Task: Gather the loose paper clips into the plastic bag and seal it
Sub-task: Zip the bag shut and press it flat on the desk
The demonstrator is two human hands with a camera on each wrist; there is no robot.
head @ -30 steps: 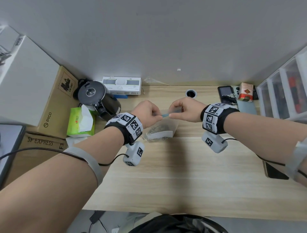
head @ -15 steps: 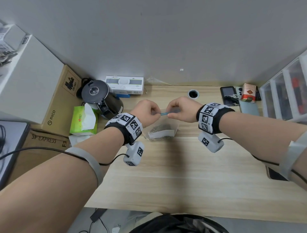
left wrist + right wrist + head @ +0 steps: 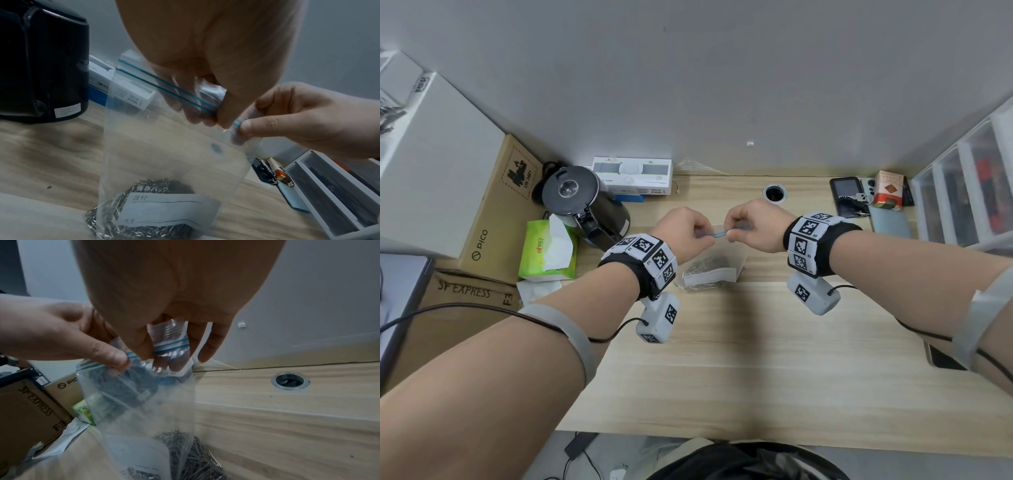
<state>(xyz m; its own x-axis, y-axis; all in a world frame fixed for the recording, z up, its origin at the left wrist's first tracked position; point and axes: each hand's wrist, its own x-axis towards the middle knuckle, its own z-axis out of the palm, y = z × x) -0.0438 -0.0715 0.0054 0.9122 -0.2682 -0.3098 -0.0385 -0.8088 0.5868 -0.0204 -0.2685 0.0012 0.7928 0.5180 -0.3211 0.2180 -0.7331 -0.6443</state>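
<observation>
Two hands pinch the blue zip strip (image 3: 180,94) of one clear plastic bag (image 3: 717,263) above the far middle of the counter (image 3: 756,359), the bag's bottom resting on the wood. The left hand (image 3: 681,233) and the right hand (image 3: 756,226) sit closer together than a second ago, with only a short stretch of strip showing between them; the bag has stayed in the same spot. Left fingers (image 3: 185,104) are curled around the strip, thumb in front. Right fingers (image 3: 170,360) grip it behind the plastic, thumb pressed on the front. One heap of paper clips (image 3: 156,188) lies in the bag's bottom behind one white label (image 3: 170,209). At the far left corner stand one black kettle (image 3: 582,202), one green tissue pack (image 3: 548,250) and two cardboard boxes. Whether the strip is fully closed cannot be told.
</observation>
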